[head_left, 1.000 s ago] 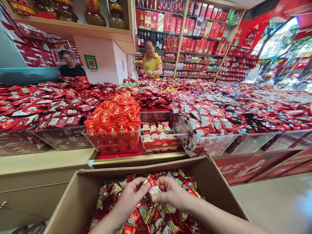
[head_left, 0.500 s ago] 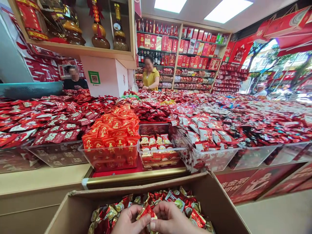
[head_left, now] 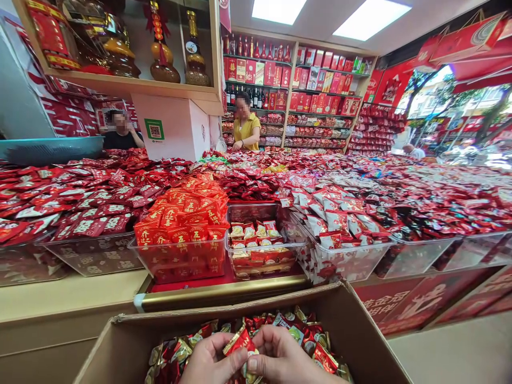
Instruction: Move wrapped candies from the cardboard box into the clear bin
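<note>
Over an open cardboard box, my left hand and my right hand pinch a red and gold wrapped candy between thumbs and fingers. The two thumbs nearly meet on its front face. Below the hands lies a heap of similar wrapped candies, red, gold and green. Just beyond the box stands a clear plastic bin, with candies of like wrapping set in rows inside.
A clear bin of bright red packets stands left of the rows, one of white and red packets right. Heaped packets spread behind. A person in yellow stands at the back; another person is at the left. A cabinet overhangs.
The candy between my hands has been raised and turned slightly, so more of its red front shows. The person at the left has lifted a hand toward their head.
</note>
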A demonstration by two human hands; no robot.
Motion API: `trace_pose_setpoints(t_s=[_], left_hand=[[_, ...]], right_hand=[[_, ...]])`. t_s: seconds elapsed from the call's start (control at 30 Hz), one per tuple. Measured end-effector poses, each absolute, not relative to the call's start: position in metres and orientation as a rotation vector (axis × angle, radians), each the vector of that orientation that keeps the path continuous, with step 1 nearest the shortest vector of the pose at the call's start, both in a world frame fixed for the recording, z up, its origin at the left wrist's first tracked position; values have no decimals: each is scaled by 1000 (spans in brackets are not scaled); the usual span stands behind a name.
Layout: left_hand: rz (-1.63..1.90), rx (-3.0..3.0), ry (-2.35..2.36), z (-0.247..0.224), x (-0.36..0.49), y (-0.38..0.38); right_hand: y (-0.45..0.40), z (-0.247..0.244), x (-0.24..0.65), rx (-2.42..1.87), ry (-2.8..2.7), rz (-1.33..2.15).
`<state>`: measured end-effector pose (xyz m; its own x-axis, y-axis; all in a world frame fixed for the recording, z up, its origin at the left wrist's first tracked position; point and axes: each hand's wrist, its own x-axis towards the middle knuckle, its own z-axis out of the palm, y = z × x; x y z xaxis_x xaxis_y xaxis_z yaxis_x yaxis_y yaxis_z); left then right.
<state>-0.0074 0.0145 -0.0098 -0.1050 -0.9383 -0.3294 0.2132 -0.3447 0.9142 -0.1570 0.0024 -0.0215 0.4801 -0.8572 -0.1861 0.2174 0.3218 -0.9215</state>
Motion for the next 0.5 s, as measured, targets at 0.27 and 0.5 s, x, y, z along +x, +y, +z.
trace_pose_setpoints(t_s=[0.27, 0.5], left_hand=[[-1701, 1147, -831, -5, -9, 15], [-1757, 1140, -745, 9, -9, 18]], right_hand=[[5, -10, -158, -961, 806, -870], [7, -6, -158, -957, 797, -876]])
